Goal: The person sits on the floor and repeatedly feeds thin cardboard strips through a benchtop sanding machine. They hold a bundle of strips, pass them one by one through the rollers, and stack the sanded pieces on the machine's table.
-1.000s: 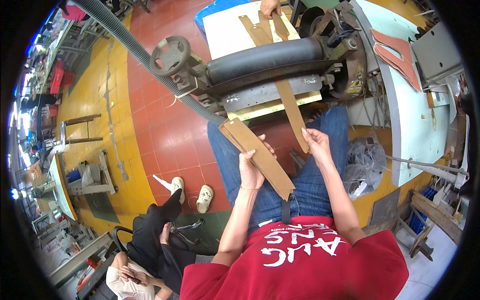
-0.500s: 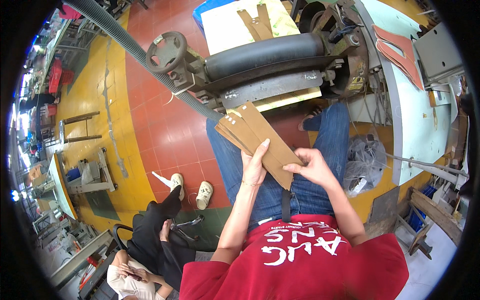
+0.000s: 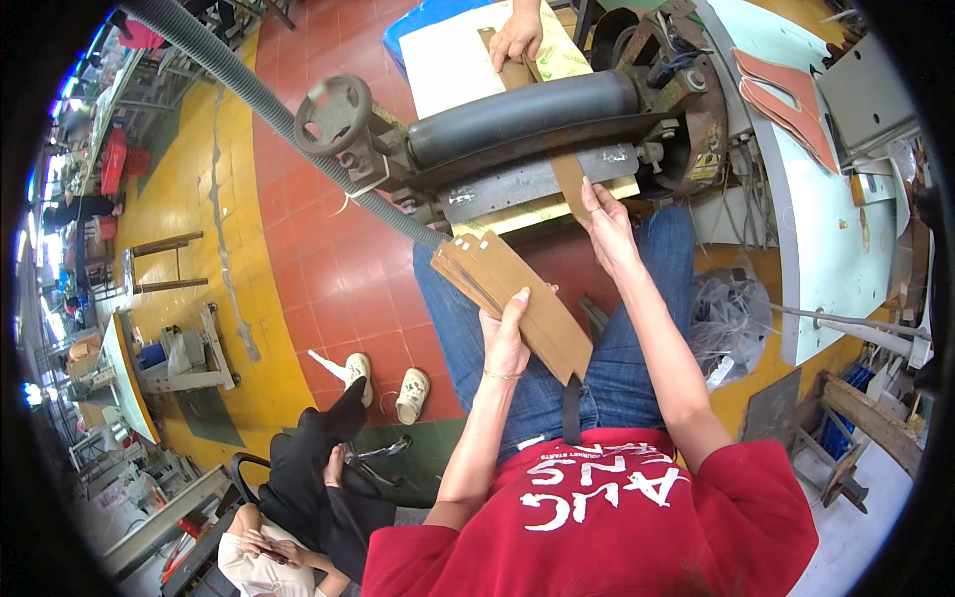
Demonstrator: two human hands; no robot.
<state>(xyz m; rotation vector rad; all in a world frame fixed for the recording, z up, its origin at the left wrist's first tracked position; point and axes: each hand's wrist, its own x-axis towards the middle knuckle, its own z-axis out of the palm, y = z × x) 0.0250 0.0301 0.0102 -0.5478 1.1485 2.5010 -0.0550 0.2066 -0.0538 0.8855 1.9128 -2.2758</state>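
Observation:
A stack of long brown strips [image 3: 537, 323] rests over my lap, and my left hand [image 3: 507, 338] is closed round its left edge with the thumb on top. My right hand [image 3: 609, 227] reaches forward and pinches the near end of a single brown strip [image 3: 569, 181]. The far part of that strip lies on the metal feed plate [image 3: 527, 183] and passes out of sight under the machine's bar. Behind the plate runs the dark roller [image 3: 525, 117]. Past the roller, another person's hand [image 3: 519, 40] touches brown strips [image 3: 515, 74] on a pale board.
At the roller's left stand a handwheel [image 3: 333, 114] and a grey corrugated hose [image 3: 249, 85]. A pale table [image 3: 826, 269] with reddish-orange cut pieces [image 3: 786, 99] is on the right. Below it sits a clear plastic bag [image 3: 731, 323]. Another person [image 3: 308, 478] sits at lower left.
My right hand has left the stack and moved forward to the feed plate with one strip. My left hand still holds the stack. Another person's hand has come in behind the roller.

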